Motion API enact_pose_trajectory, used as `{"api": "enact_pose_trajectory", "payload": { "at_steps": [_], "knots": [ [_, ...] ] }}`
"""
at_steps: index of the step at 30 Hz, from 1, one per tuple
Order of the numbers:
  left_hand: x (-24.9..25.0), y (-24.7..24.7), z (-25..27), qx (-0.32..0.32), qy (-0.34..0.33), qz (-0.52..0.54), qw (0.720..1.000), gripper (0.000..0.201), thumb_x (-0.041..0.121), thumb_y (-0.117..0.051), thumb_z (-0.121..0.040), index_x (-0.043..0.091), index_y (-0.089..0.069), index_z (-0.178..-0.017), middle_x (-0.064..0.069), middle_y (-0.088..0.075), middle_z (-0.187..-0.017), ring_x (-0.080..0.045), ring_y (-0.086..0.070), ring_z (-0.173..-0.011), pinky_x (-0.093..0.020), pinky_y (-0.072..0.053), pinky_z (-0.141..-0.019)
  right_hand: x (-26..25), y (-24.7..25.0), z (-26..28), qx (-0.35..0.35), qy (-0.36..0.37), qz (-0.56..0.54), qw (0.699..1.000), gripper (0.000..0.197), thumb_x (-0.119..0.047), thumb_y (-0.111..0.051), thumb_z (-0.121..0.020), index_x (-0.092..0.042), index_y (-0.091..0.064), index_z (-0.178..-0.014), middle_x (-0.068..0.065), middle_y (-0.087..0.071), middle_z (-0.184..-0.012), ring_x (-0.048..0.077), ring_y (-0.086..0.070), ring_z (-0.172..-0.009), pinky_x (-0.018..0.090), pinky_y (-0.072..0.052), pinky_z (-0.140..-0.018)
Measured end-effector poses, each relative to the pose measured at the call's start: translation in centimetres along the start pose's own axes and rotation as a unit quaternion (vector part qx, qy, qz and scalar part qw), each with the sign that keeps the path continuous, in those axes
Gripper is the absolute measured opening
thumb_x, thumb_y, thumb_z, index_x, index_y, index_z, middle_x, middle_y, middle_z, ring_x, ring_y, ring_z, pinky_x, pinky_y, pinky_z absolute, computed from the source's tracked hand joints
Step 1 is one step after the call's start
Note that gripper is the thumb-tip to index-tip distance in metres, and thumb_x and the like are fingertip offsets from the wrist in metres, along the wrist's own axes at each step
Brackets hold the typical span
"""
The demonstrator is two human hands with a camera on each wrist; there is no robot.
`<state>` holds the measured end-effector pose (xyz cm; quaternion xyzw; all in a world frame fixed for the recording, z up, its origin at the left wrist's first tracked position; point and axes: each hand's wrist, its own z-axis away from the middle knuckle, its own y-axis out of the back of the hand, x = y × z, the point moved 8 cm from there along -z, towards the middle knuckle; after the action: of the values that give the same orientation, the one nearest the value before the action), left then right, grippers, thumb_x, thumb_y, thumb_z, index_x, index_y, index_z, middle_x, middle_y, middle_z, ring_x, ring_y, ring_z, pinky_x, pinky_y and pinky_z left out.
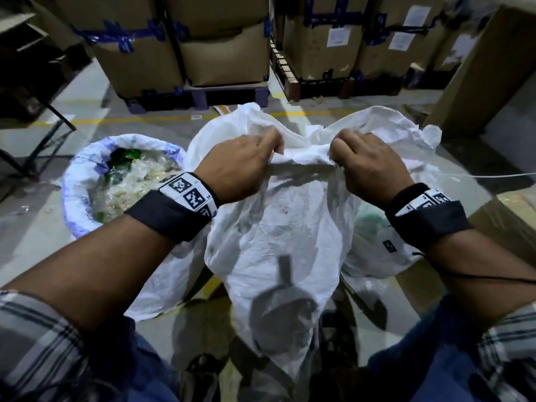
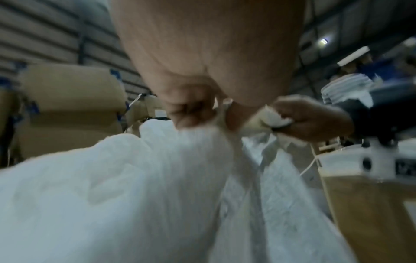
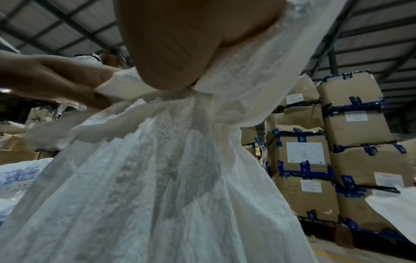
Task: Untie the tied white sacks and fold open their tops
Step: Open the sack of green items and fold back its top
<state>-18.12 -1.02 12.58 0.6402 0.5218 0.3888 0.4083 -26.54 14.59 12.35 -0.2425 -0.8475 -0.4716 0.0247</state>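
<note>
A tall white woven sack (image 1: 278, 245) stands on the floor right in front of me, its top loose and crumpled. My left hand (image 1: 261, 149) grips the near rim of the sack's mouth on the left, fingers curled into the cloth. My right hand (image 1: 351, 152) grips the same rim a short way to the right, and the rim (image 1: 304, 162) is stretched between them. In the left wrist view my left hand (image 2: 191, 113) pinches white fabric (image 2: 135, 186), with my right hand (image 2: 315, 121) opposite it. The right wrist view shows the sack cloth (image 3: 168, 178) hanging below my right hand (image 3: 175, 53).
To the left stands an open sack (image 1: 81, 187) with blue print, its top rolled down over plastic scraps. Taped cardboard boxes on pallets (image 1: 203, 53) line the back. A big carton (image 1: 478, 82) leans at the right, and a thin white string (image 1: 493, 176) runs off to the right.
</note>
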Motion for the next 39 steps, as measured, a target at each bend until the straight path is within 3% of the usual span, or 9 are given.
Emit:
{"api": "enact_pose_trajectory", "payload": {
  "at_steps": [5, 9, 14, 18, 22, 26, 30, 35, 39],
  "knots": [
    [0.0, -4.2, 1.9, -0.161, 0.081, 0.154, 0.971, 0.025, 0.028, -0.056, -0.096, 0.02, -0.056, -0.12, 0.002, -0.062, -0.103, -0.019, -0.059, -0.095, -0.027, -0.042, -0.077, -0.6, -1.9, 0.8, -0.106, -0.016, -0.023, 0.994, 0.024, 0.011, -0.057, -0.073, -0.007, -0.056, -0.088, 0.016, -0.055, -0.091, 0.033, -0.05, -0.071, 0.039, -0.038, -0.065],
    [-0.7, -1.3, 1.4, -0.061, 0.063, 0.052, 0.995, 0.038, 0.033, -0.078, -0.075, 0.03, -0.059, -0.108, 0.008, -0.06, -0.087, -0.019, -0.059, -0.089, -0.028, -0.041, -0.07, -1.2, -1.3, 0.4, -0.16, -0.036, -0.039, 0.986, 0.021, -0.001, -0.057, -0.071, -0.009, -0.057, -0.091, 0.013, -0.055, -0.096, 0.035, -0.054, -0.079, 0.042, -0.043, -0.07],
    [-0.2, -0.2, 1.5, -0.018, 0.048, -0.055, 0.997, 0.039, 0.033, -0.071, -0.073, 0.025, -0.057, -0.108, -0.004, -0.066, -0.096, -0.03, -0.062, -0.094, -0.034, -0.043, -0.067, -2.9, -1.4, 1.0, -0.289, -0.044, -0.055, 0.955, 0.027, -0.041, -0.058, -0.082, -0.019, -0.067, -0.096, 0.002, -0.054, -0.108, 0.025, -0.048, -0.1, 0.035, -0.042, -0.088],
    [1.4, -1.9, 2.4, -0.027, -0.019, -0.098, 0.995, 0.021, 0.033, -0.064, -0.078, 0.02, -0.058, -0.094, -0.003, -0.061, -0.096, -0.032, -0.063, -0.07, -0.032, -0.038, -0.049, -3.5, 0.5, 0.1, -0.235, -0.054, -0.117, 0.964, 0.015, -0.03, -0.072, -0.082, -0.016, -0.067, -0.079, 0.002, -0.062, -0.095, 0.027, -0.056, -0.092, 0.04, -0.046, -0.08],
    [1.9, -3.2, 2.3, -0.013, -0.034, -0.1, 0.994, 0.019, 0.027, -0.059, -0.083, 0.017, -0.057, -0.099, -0.006, -0.058, -0.105, -0.031, -0.058, -0.057, -0.028, -0.031, -0.043, -4.2, 0.6, -0.1, -0.192, -0.063, -0.129, 0.971, 0.039, -0.034, -0.077, -0.077, -0.016, -0.051, -0.1, 0.004, -0.058, -0.101, 0.031, -0.056, -0.084, 0.035, -0.035, -0.067],
    [1.8, -4.5, 1.5, -0.025, 0.0, -0.081, 0.996, 0.019, 0.02, -0.05, -0.084, 0.016, -0.043, -0.101, -0.01, -0.062, -0.09, -0.037, -0.06, -0.067, -0.036, -0.039, -0.048, -5.3, -1.0, 0.6, -0.182, -0.04, -0.044, 0.982, 0.039, -0.022, -0.067, -0.084, -0.017, -0.054, -0.12, 0.005, -0.058, -0.115, 0.033, -0.06, -0.094, 0.036, -0.043, -0.057],
    [1.6, -5.3, 1.2, -0.082, 0.007, 0.062, 0.995, 0.018, 0.026, -0.059, -0.088, 0.02, -0.042, -0.093, -0.003, -0.059, -0.081, -0.032, -0.058, -0.076, -0.033, -0.034, -0.058, -5.2, -0.7, 0.8, -0.079, 0.004, -0.002, 0.997, 0.024, -0.007, -0.065, -0.079, -0.011, -0.067, -0.103, 0.012, -0.063, -0.097, 0.035, -0.06, -0.069, 0.035, -0.039, -0.044],
    [0.0, -5.3, 1.9, -0.182, 0.093, 0.284, 0.937, 0.032, 0.048, -0.076, -0.08, 0.027, -0.062, -0.1, 0.007, -0.062, -0.076, -0.009, -0.059, -0.068, -0.025, -0.047, -0.066, -5.6, -0.9, 2.2, 0.023, 0.095, 0.058, 0.994, 0.009, -0.005, -0.058, -0.092, -0.01, -0.065, -0.091, 0.013, -0.066, -0.089, 0.032, -0.061, -0.071, 0.038, -0.043, -0.058],
    [0.5, -5.1, 1.2, -0.132, 0.06, 0.168, 0.975, 0.053, 0.045, -0.084, -0.069, 0.025, -0.059, -0.112, 0.007, -0.059, -0.087, -0.014, -0.058, -0.082, -0.031, -0.048, -0.07, -6.2, -1.5, 2.9, 0.032, 0.113, 0.031, 0.993, 0.016, -0.002, -0.049, -0.098, -0.01, -0.062, -0.09, 0.015, -0.064, -0.097, 0.034, -0.061, -0.086, 0.044, -0.048, -0.071]
  ]
}}
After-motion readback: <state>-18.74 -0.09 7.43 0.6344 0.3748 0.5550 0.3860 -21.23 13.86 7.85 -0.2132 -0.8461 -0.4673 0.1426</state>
